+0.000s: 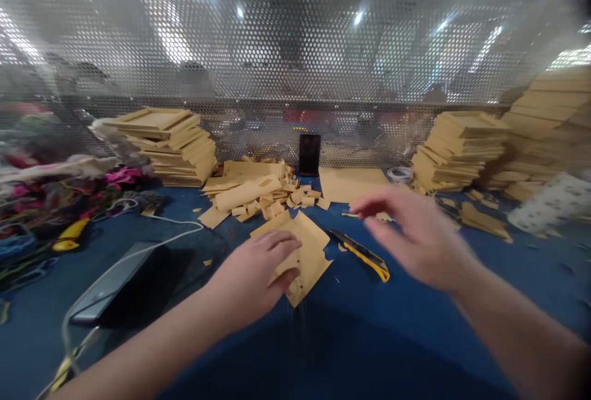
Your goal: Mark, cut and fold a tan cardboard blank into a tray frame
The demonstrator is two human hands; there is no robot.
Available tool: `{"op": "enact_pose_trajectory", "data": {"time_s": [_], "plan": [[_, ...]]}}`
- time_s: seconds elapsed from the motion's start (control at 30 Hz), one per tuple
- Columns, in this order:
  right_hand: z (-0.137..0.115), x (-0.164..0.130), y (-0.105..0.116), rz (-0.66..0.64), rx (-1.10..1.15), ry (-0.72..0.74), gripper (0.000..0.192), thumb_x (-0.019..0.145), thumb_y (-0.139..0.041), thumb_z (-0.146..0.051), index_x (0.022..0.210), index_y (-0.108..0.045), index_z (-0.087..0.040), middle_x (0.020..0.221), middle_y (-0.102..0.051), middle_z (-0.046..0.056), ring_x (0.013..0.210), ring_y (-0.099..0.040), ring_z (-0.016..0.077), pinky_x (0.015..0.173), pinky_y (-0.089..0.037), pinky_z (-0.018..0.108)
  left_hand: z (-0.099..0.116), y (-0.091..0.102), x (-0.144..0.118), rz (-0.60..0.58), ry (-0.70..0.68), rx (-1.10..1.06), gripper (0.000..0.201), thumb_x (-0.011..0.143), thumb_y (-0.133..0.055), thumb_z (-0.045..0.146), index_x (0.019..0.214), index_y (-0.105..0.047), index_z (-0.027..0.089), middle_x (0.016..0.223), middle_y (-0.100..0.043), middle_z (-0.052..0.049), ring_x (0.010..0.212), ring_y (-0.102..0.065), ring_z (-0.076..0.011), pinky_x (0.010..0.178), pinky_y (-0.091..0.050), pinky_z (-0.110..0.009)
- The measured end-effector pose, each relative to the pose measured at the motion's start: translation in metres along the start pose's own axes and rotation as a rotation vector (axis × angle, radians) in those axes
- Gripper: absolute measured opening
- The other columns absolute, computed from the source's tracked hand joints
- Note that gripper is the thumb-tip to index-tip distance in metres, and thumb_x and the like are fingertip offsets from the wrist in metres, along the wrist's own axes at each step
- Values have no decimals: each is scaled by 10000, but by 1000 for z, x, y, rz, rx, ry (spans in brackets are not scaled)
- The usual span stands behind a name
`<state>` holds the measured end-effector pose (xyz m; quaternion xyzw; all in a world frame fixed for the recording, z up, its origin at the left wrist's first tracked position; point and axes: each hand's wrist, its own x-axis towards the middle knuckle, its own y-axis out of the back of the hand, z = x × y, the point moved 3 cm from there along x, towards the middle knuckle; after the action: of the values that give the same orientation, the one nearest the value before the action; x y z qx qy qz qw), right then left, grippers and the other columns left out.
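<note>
1. The left hand (258, 271) is lying palm-down on a cut cardboard piece (305, 252), fingers curled over its near-left edge, pressing and holding it on the blue tabletop (415, 326).
2. The right hand (410, 234) is hovering open and empty, fingers spread, blurred.
3. A yellow utility knife (364, 255) is lying just right of the cardboard piece, its long axis running from far-left to near-right, below the right hand's fingers, nearer that hand.
4. No containers are showing; cardboard offcuts (263, 194) are lying loose beyond.
</note>
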<state>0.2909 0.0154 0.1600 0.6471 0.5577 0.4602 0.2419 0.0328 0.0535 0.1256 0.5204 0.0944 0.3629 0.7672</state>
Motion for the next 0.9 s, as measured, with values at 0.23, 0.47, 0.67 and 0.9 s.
{"op": "enact_pose_trajectory", "data": {"time_s": [0.23, 0.47, 0.67, 0.9], "plan": [[66, -20, -91, -234, -451, -49, 390, 849, -517, -271, 1205, -586, -127, 1029, -593, 176, 914, -593, 311, 725, -489, 413, -40, -69, 8, -338, -120, 262, 614, 836, -627, 515, 1363, -467, 245, 1454, -427, -97, 1307, -431, -324, 1063, -373, -481], [83, -28, -95, -300, -448, -80, 176, 890, -435, -185, 986, -575, -141, 923, -561, 136, 832, -585, 267, 699, -454, 376, -55, -52, -12, -388, -196, 187, 601, 840, -614, 470, 1386, -469, 263, 1512, -364, -78, 1383, -353, -298, 1132, -305, -441], [70, -20, -77, -192, -299, -272, 144, 903, -384, -268, 933, -482, -167, 864, -568, 116, 580, -538, 192, 505, -342, 322, -58, -54, -27, -365, -234, 144, 609, 863, -588, 448, 1422, -416, 278, 1526, -345, -66, 1410, -304, -295, 1157, -271, -477], [10, -31, -101, -346, 85, -248, 137, 799, -565, -318, 807, -465, -224, 672, -612, 18, 574, -566, 179, 508, -338, 279, -52, -63, -28, -399, -226, 136, 632, 888, -553, 441, 1459, -357, 254, 1562, -274, -78, 1438, -245, -297, 1177, -223, -497]]}}
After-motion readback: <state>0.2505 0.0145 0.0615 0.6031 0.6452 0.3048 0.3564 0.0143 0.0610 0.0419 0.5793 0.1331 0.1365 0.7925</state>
